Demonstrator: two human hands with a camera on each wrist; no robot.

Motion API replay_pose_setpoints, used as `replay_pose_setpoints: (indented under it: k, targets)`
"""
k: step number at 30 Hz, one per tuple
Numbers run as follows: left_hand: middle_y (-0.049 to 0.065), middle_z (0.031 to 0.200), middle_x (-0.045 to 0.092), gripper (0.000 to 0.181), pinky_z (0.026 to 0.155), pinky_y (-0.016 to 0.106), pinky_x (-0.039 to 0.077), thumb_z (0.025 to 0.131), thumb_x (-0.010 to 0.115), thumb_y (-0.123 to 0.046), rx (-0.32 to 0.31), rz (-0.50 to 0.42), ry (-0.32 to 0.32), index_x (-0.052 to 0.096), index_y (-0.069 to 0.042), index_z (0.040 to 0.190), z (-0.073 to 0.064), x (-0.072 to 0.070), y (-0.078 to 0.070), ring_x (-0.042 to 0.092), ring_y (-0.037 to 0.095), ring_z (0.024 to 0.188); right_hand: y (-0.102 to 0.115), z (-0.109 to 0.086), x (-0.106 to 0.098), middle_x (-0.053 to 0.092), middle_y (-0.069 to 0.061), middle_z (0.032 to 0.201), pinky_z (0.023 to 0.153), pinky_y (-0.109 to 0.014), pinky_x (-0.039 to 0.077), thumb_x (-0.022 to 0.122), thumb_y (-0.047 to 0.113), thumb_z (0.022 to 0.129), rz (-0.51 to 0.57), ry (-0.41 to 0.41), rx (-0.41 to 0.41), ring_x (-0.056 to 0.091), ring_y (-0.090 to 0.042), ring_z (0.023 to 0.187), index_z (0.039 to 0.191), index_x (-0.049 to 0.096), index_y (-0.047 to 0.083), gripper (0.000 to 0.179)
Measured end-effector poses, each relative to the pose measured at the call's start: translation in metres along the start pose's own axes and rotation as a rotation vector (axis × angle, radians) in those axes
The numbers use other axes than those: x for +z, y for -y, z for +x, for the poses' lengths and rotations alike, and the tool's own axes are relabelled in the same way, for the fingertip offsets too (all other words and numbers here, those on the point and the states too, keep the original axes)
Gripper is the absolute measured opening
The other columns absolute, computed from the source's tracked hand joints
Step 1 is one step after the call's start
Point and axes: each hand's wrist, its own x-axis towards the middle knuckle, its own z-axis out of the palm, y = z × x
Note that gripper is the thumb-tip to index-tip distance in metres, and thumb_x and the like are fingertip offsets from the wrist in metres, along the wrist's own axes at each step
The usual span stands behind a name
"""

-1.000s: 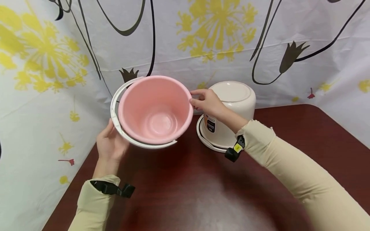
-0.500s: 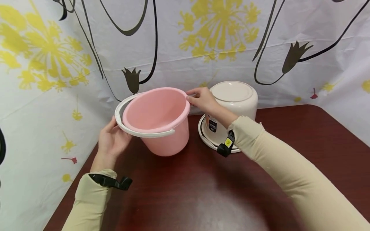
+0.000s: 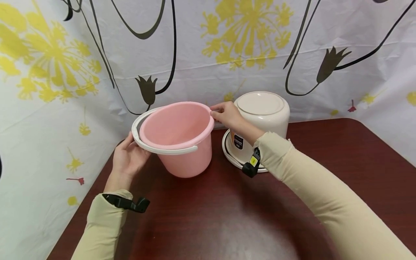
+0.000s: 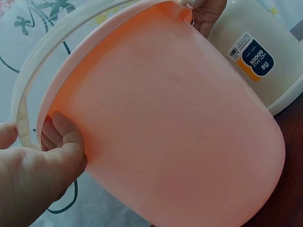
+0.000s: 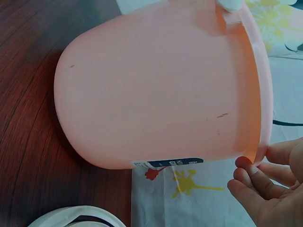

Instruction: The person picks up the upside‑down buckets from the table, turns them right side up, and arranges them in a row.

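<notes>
A pink bucket (image 3: 187,160) stands slightly tilted in the head view, its opening facing up and towards me. Its white handle (image 3: 169,151) lies folded down along the rim on the left and front. My left hand (image 3: 130,159) holds the left side; the left wrist view shows curled fingers (image 4: 64,135) under the rim and the thumb by the handle. On the far right side, my right hand (image 3: 231,115) pinches the rim between thumb and fingers, seen closely in the right wrist view.
An upside-down cream bucket (image 3: 260,104) with a dark label (image 3: 238,142) stands behind my right forearm, its handle (image 3: 232,159) around its base. The dark red-brown table (image 3: 201,216) reaches back to a flower-printed cloth (image 3: 201,47).
The pink bucket has tipped from its mouth facing me to nearly upright and come lower, its outer wall now showing. Both hands have kept their hold; the right has shifted slightly left.
</notes>
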Motion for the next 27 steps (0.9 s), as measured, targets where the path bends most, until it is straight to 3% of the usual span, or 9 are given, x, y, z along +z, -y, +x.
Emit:
replay_pose_setpoints:
  k: [6,10,17,27]
  targets:
    - [0.013,0.127,0.046,0.032,0.091,0.042,0.043,0.099,0.042,-0.019,-0.012,0.010,0.025,0.047,-0.004,0.127,0.002,-0.005,-0.001,0.053,0.027,0.110,-0.001,0.000,-0.001,0.065,-0.020,0.103,0.065,-0.022,0.048,0.056,0.010,0.092,-0.051,0.002,-0.013,0.062,-0.029,0.083,0.119,0.060,-0.002,0.030]
    - [0.014,0.121,0.050,0.030,0.091,0.041,0.044,0.099,0.042,-0.019,-0.001,0.026,0.016,0.050,-0.002,0.123,0.000,-0.008,-0.001,0.052,0.027,0.109,0.001,-0.001,-0.002,0.065,-0.021,0.103,0.064,-0.020,0.047,0.057,0.010,0.092,-0.072,0.013,-0.038,0.062,-0.030,0.085,0.120,0.060,-0.003,0.031]
    - [0.010,0.118,0.055,0.026,0.090,0.036,0.044,0.099,0.041,-0.012,0.039,0.083,-0.064,0.058,0.000,0.114,-0.013,-0.027,-0.002,0.054,0.022,0.106,0.002,0.002,0.000,0.065,-0.021,0.103,0.064,-0.019,0.048,0.057,0.010,0.091,-0.111,0.045,-0.075,0.063,-0.027,0.083,0.119,0.060,-0.004,0.031]
    - [0.010,0.105,0.057,0.022,0.087,0.028,0.044,0.100,0.040,-0.009,-0.005,0.122,-0.141,0.059,0.000,0.108,-0.014,-0.045,0.005,0.055,0.019,0.095,0.001,0.001,-0.003,0.067,-0.018,0.101,0.065,-0.021,0.049,0.058,0.013,0.091,-0.158,0.019,-0.059,0.064,-0.028,0.084,0.119,0.061,-0.001,0.031]
